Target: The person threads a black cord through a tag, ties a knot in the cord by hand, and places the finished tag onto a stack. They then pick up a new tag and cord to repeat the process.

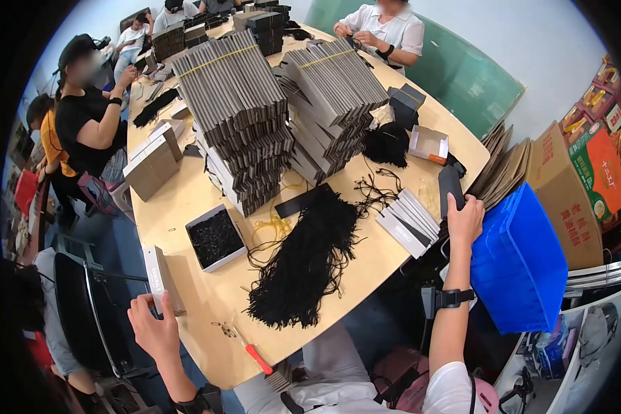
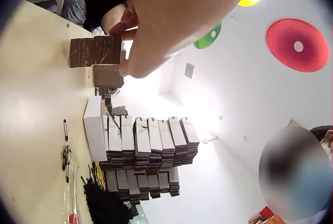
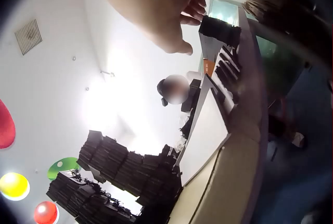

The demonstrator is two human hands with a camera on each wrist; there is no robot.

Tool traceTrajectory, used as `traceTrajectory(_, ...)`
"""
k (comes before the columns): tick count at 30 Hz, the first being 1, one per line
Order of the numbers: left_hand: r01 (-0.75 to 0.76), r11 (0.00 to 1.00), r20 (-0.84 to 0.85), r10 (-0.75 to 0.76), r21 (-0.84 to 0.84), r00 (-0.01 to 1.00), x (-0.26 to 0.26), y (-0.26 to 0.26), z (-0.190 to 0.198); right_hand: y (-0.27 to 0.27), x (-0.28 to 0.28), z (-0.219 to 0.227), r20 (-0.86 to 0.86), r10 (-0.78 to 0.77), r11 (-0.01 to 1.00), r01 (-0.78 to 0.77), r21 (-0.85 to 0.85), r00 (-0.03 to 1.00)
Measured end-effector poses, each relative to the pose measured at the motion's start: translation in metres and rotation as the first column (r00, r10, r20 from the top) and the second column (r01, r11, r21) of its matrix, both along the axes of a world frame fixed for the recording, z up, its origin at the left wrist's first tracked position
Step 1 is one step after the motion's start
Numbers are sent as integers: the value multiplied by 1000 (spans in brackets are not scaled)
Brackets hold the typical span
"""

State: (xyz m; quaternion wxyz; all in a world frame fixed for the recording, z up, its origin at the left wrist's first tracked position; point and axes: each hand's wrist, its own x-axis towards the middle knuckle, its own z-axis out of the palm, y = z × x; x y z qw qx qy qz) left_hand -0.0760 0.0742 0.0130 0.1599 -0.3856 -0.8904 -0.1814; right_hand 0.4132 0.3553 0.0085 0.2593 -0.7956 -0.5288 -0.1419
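At the table's left edge in the head view, the left hand is beside the near end of a narrow upright stack with a pale printed face, thumb and fingers apart. The left wrist view has this hand by the stack's dark layered side; contact cannot be told. Over at the right edge, the right hand is at the near end of a black stack. Its fingers are spread and loosely bent in the right wrist view, the hand just short of the black stack.
Tall banded stacks stand mid-table. Nearer are black cords, a box of small black pieces, fanned tags and a red-handled tool. A blue bin stands right of the table; other people sit or stand around it.
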Motion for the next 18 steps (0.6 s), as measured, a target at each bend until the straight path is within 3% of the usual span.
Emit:
traceTrajectory(4,-20,998,-27,19,-58,999,6,0,4,1,0,2,-5,-68,992,67,-103,998)
traceTrajectory(11,-50,998,-41,47,-50,998,4,-3,3,-1,8,-1,-39,-54,997,51,-58,998)
traceTrajectory(14,-61,998,-65,61,-6,996,-3,-7,0,-2,11,0,-49,-49,999,49,-17,998)
traceTrajectory(16,-69,997,-82,71,27,994,-2,-8,3,-4,14,-2,1,-1,993,1,116,1000)
traceTrajectory(18,-124,989,88,117,78,989,4,-9,10,-6,16,-5,-14,81,974,-76,215,997)
